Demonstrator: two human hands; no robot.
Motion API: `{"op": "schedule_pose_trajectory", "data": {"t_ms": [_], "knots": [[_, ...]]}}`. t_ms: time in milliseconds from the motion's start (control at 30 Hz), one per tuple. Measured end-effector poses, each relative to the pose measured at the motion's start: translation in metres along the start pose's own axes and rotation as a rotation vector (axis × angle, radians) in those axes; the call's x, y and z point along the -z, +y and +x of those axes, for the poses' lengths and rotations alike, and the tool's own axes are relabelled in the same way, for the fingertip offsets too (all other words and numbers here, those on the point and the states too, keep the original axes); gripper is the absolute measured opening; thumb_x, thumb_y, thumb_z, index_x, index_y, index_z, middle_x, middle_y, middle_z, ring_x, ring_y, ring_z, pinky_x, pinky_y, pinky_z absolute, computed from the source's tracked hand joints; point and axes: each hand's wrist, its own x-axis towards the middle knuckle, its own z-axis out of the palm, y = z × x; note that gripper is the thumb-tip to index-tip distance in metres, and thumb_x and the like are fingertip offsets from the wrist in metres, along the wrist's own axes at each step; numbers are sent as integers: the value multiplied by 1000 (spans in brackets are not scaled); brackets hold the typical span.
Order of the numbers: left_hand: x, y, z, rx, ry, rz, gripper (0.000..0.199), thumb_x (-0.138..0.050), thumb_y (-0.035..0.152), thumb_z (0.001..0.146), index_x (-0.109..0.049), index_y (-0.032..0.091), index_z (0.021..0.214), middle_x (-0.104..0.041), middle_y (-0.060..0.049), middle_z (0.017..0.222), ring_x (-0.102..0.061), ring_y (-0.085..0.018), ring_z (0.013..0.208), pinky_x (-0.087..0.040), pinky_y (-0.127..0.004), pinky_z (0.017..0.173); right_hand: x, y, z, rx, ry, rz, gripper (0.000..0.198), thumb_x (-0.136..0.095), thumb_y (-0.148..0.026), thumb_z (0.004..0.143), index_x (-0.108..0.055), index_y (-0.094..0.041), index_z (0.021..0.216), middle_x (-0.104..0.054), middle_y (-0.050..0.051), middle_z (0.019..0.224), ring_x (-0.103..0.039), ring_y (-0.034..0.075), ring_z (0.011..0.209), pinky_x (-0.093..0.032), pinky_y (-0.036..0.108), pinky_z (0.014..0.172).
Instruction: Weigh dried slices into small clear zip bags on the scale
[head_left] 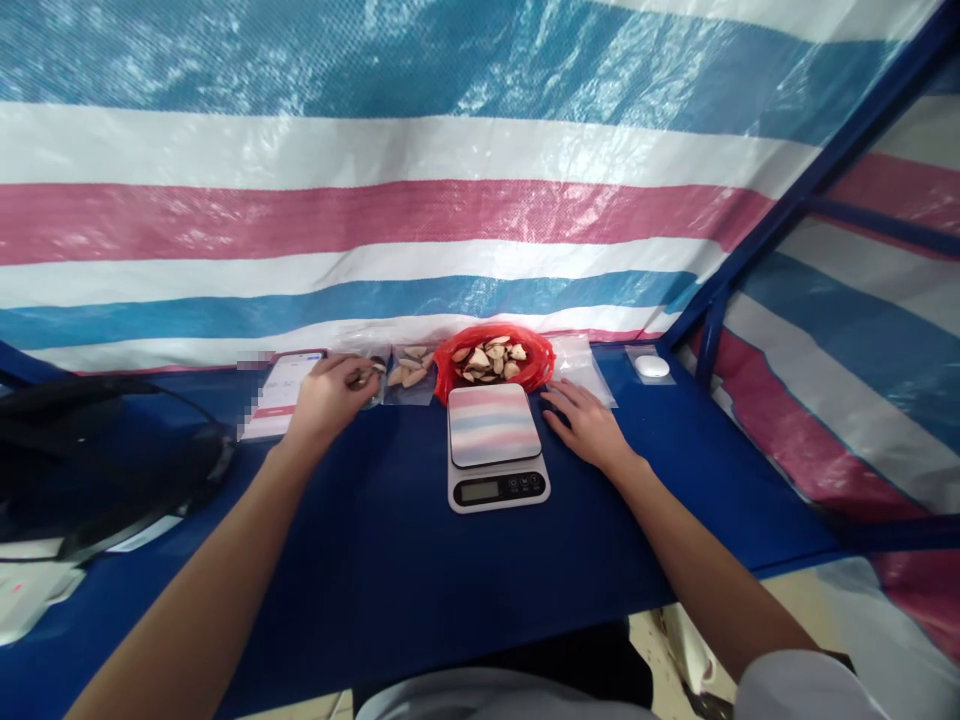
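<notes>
Head: scale (495,440) apart from table edge (570,627)

Glare above, dimness below

White glare streaks the upper plastic sheet (525,80); the table (375,600) looks darker; the scale (495,430) mirrors soft stripes on its plate; wide-angle distortion stretches the edges; blocky pixels break up the phone's (289,385) left side; small lettering blurs beyond reading.
</notes>
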Motion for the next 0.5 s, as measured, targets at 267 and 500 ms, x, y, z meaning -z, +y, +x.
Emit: {"op": "schedule_pose_trajectory", "data": {"t_ms": [267,500], "knots": [[21,43,-6,183,106,-326,34,-70,46,81,-74,21,102,-75,-7,107,-70,-25,93,-55,-37,90,21,-13,-2,42,134,13,34,-48,-29,101,-69,-24,127,-65,8,139,-56,28,135,-45,47,115],[10,98,-26,229,12,-819,41,-77,52,77,-74,18,99,-75,-10,108,-69,-27,100,-54,-39,94,38,-46,17,123,198,142,37,-48,-30,101,-68,-22,131,-64,6,140,-58,25,132,-43,42,118]]}}
